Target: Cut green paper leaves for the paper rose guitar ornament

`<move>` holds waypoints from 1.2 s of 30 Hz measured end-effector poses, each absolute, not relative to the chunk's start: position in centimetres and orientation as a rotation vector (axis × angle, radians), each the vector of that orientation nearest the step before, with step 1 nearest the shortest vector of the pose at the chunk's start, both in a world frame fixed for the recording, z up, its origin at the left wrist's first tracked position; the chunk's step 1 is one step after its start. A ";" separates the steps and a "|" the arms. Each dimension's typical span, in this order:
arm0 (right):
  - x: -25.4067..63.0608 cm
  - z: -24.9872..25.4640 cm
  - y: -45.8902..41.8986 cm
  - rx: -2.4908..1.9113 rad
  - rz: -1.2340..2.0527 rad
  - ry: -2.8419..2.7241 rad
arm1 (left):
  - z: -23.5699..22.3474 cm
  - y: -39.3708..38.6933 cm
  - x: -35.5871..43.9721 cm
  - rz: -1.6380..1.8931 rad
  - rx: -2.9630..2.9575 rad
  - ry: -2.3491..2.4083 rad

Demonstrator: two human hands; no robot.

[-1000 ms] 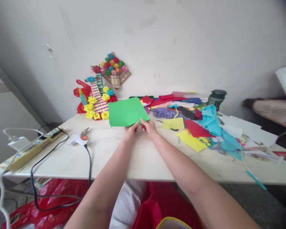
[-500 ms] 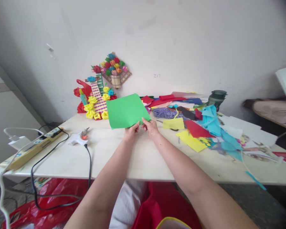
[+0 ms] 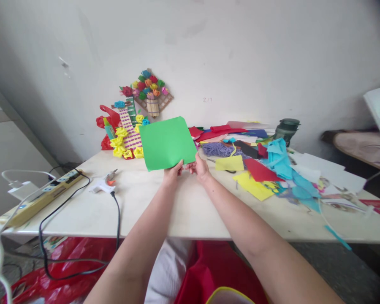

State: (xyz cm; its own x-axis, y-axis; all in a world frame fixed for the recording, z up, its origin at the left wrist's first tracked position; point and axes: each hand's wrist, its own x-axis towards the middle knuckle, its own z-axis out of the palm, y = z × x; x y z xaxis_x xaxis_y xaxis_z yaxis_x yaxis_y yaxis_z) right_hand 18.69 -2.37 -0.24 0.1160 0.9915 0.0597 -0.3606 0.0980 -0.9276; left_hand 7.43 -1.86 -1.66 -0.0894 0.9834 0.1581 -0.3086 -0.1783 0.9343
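A green sheet of paper [image 3: 167,143] is held up above the table, tilted so its broad face is towards me. My left hand [image 3: 173,171] pinches its lower edge, thumb on the near side. At the lower right corner of the sheet, my right hand [image 3: 200,168] has its thumb against the edge and its fingers curled beneath. Just right of that hand lie a yellow piece of paper [image 3: 229,163] and scissors partly hidden under it.
A white glue gun [image 3: 103,185] with a black cord lies left, beside a power strip [image 3: 47,196]. Paper-flower crafts [image 3: 129,126] stand at the back left. Purple yarn [image 3: 220,149], coloured scraps [image 3: 259,171] and a dark green bottle [image 3: 286,131] occupy the right side.
The green sheet has tipped slightly more upright, its top edge rising. Both hands stay at its lower edge, the right thumb a little higher at the corner. The view has shifted slightly.
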 end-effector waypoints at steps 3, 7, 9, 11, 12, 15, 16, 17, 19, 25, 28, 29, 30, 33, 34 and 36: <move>18.8 -0.3 -2.4 -0.913 1.219 -0.886 | -1.7 -1.8 7.3 1.515 1.026 0.885; 18.8 -0.2 -2.5 -0.935 1.121 -0.877 | -1.6 -1.8 7.3 1.504 1.012 0.879; 18.8 -0.2 -2.6 -0.954 1.081 -0.856 | -1.5 -2.0 7.3 1.484 1.026 0.876; 18.8 -0.2 -2.5 -0.960 1.063 -0.839 | -1.5 -2.0 7.3 1.471 1.039 0.865; 18.8 -0.2 -2.5 -0.959 1.063 -0.831 | -1.5 -2.1 7.3 1.468 1.042 0.861; 19.0 -0.2 -2.3 -0.954 1.133 -0.826 | -1.5 -2.0 7.3 1.477 1.035 0.854; 19.1 -0.2 -2.2 -0.948 1.176 -0.839 | -1.6 -1.9 7.3 1.481 1.030 0.850; 19.2 -0.3 -2.2 -0.936 1.221 -0.862 | -1.6 -1.9 7.2 1.484 1.023 0.845; 19.2 -0.4 -2.3 -0.905 1.268 -0.947 | -1.6 -1.8 7.2 1.484 1.009 0.834; 18.3 -0.7 -2.9 -0.913 1.125 -1.126 | -1.5 -2.1 7.2 1.450 1.061 0.824; 18.3 -0.7 -2.9 -0.922 1.061 -1.086 | -1.4 -2.2 7.3 1.446 1.106 0.860; 18.3 -0.7 -2.9 -0.920 1.050 -1.079 | -1.4 -2.2 7.3 1.452 1.112 0.877; 18.3 -0.7 -2.9 -0.915 1.042 -1.071 | -1.4 -2.2 7.3 1.462 1.114 0.892; 18.4 -0.6 -2.8 -0.903 1.033 -1.039 | -1.5 -1.9 7.2 1.484 1.121 0.917; 18.4 -0.6 -2.7 -0.904 1.032 -1.026 | -1.5 -1.8 7.2 1.486 1.127 0.914; 18.4 -0.5 -2.7 -0.915 1.034 -1.004 | -1.6 -1.6 7.0 1.488 1.128 0.898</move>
